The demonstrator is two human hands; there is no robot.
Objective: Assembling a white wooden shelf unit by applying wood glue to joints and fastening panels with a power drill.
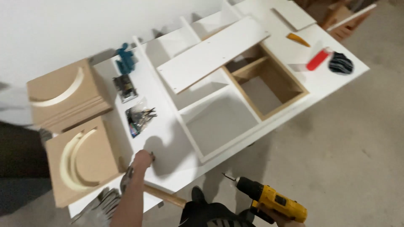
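White cabinet carcass (235, 105) lies flat on the concrete floor (357, 138), open compartments facing up; take it as the landmark. Loose white panel (212, 52) rests diagonally across its upper compartments. Two brown MDF boards with pale curved grooves (80, 162) sit off its left end, one behind the other. Yellow cordless drill (273, 199) is below the carcass's front edge, over the floor, bit pointing up-left toward it; right hand (284, 218) at the frame bottom has its grip closed around the drill handle. Wooden hammer handle (166, 196) lies near the front-left corner. Left hand (143, 159) rests on the carcass's left white panel, fingers pinched on something small and dark, too small to tell. Hardware bags (139, 117) lie just above that hand. Blue clamp (125, 59) stands at the far-left corner. Red lighter-shaped item (318, 59) lies on the right end.
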